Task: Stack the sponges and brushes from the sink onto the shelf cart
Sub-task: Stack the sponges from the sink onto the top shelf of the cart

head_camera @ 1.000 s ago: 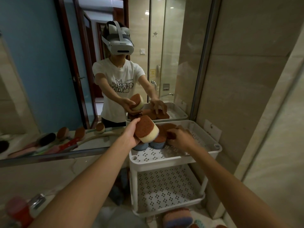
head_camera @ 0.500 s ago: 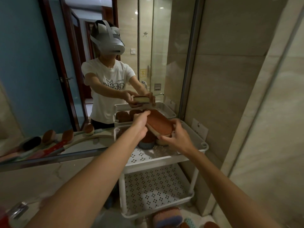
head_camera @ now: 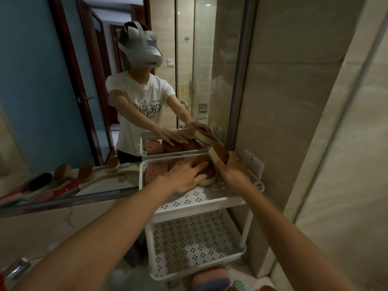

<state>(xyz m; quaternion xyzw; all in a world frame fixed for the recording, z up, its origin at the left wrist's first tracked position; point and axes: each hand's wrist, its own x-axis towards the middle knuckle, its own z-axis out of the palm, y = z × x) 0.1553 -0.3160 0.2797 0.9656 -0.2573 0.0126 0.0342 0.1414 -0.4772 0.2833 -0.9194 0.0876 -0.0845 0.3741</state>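
Note:
The white shelf cart (head_camera: 210, 201) stands against the mirror and the tiled wall. On its top tier sit a pink sponge (head_camera: 156, 171) at the left and brown-topped sponges (head_camera: 206, 172) beside it. My left hand (head_camera: 186, 175) lies flat on those brown sponges, fingers spread, gripping nothing. My right hand (head_camera: 233, 171) holds a brown-and-cream sponge (head_camera: 218, 154) tilted on its edge above the tier's back right part. The middle tier (head_camera: 195, 244) holds nothing.
The mirror (head_camera: 52, 101) reflects me, the cart and several long-handled brushes (head_camera: 63, 179) lying on the counter. A pink-and-blue sponge (head_camera: 211, 278) lies at the cart's bottom. A metal tap (head_camera: 14, 267) shows at the lower left. The tiled wall (head_camera: 294, 122) is close on the right.
The brown-and-cream sponge went from my left hand to my right, which now holds it at the tier's back right. My left hand opened and came down flat on the sponges.

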